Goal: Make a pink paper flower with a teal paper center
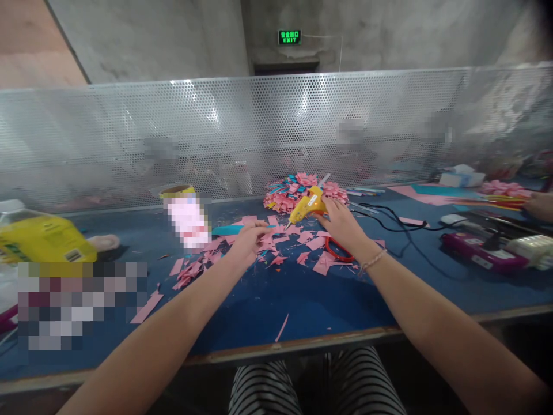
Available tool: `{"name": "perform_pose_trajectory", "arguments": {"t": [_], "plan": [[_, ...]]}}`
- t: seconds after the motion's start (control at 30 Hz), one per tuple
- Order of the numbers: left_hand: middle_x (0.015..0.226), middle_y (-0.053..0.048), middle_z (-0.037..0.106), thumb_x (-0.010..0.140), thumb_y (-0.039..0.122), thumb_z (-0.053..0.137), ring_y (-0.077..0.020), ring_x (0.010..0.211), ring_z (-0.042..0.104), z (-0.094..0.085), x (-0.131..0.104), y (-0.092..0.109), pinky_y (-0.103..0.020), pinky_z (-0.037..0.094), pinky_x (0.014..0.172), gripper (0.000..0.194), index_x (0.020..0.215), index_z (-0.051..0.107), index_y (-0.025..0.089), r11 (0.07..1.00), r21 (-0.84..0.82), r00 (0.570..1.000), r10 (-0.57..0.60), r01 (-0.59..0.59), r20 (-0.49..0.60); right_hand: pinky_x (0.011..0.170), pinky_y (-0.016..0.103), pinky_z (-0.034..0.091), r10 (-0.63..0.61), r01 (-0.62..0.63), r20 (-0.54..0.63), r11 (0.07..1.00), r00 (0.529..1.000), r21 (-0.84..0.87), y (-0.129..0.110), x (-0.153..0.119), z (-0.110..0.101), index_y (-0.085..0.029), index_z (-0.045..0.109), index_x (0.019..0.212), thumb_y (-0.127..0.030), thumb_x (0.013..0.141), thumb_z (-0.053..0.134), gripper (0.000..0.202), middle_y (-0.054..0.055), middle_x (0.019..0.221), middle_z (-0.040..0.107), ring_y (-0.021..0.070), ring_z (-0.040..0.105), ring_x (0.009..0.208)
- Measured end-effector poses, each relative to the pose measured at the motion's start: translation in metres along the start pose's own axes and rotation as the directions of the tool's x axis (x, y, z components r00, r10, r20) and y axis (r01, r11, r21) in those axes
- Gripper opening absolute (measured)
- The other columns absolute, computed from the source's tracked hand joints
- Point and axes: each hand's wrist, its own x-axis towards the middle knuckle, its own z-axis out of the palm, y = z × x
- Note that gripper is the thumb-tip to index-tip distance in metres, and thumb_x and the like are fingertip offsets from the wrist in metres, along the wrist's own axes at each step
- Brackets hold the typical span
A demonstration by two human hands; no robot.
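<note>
My right hand (341, 222) is wrapped round a yellow hot glue gun (306, 207), its nozzle tilted down and left over the paper scraps. A glue stick pokes out of its back end. Just left of the nozzle, my left hand (253, 237) has its fingertips pinched together; what lies between them is too small to make out. Cut pink paper pieces (322, 263) are scattered under and around both hands. Beneath my right wrist lie orange-handled scissors (338, 251), partly hidden. Behind the glue gun sits a fluffy pile of pink and blue paper (280, 196).
A perforated metal screen (233, 138) runs along the back of the blue table (242, 305). A roll of tape (178, 189) and a bright phone screen (189, 219) stand left. Black cables (389, 214) and a purple power strip (484, 251) lie right, near another person's hand (540, 206).
</note>
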Motion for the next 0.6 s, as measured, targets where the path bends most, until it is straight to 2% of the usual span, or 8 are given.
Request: {"name": "perform_pose_trajectory", "arguments": {"t": [0.17,0.43,0.6], "plan": [[0.051,0.004,0.041,0.045,0.011,0.064,-0.0042,0.044,0.035,-0.0007,-0.0002,0.0005,-0.022,0.021,0.043,0.019,0.058,0.052,0.017,1.0,-0.019,1.0,-0.003,0.004,0.031,0.09,0.045,0.036,0.002,-0.002,0.018,1.0,1.0,-0.003,0.0028,0.0019,-0.001,-0.01,0.045,0.115,-0.033,0.082,0.043,0.041,0.017,0.107,0.056,0.0279,0.048,0.106],[0.053,0.004,0.041,0.046,0.01,0.065,-0.0041,0.045,0.036,-0.0006,-0.0026,0.0036,-0.024,0.02,0.044,0.018,0.06,0.055,0.016,1.0,-0.027,0.999,-0.015,0.016,0.036,0.089,0.046,0.037,0.013,-0.014,-0.028,1.0,1.0,-0.02,0.0049,0.0016,0.0007,-0.011,0.044,0.116,-0.033,0.082,0.043,0.04,0.017,0.108,0.055,0.0283,0.048,0.105],[0.057,0.003,0.045,0.046,0.009,0.064,-0.0048,0.048,0.037,-0.0009,-0.003,0.0058,-0.022,0.023,0.044,0.019,0.06,0.054,0.017,0.996,-0.082,0.998,-0.04,0.044,0.046,0.087,0.043,0.038,0.075,-0.073,0.013,0.994,0.997,-0.086,0.0081,0.0029,-0.0002,-0.009,0.045,0.112,-0.032,0.08,0.045,0.04,0.017,0.106,0.055,0.0282,0.049,0.102]]}}
